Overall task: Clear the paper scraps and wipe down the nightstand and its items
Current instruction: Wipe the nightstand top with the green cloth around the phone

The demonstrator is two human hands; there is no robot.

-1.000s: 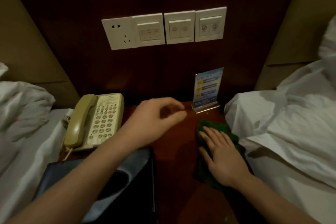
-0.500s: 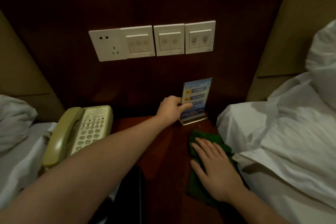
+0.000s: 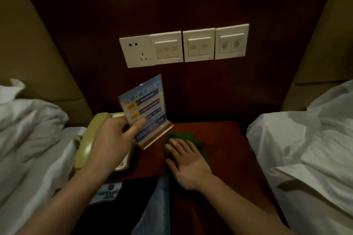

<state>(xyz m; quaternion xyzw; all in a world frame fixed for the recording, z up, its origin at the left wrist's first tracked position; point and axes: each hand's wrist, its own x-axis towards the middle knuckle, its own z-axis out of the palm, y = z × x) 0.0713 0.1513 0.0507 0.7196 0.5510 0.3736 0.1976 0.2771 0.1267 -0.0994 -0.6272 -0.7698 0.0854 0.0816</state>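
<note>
Tilted blue sign card (image 3: 145,108) in clear stand above red-brown nightstand (image 3: 225,139); crumpled green cloth (image 3: 181,136) on top.

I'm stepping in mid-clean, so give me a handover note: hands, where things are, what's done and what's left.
Left hand grips the sign stand, tilted and lifted over the phone.
Right hand lies flat on the green cloth on the nightstand.
Done: the stand's corner is free for wiping; no paper scraps visible on top.
Left: wipe that spot, the stand and the phone, then put the stand back.
</note>
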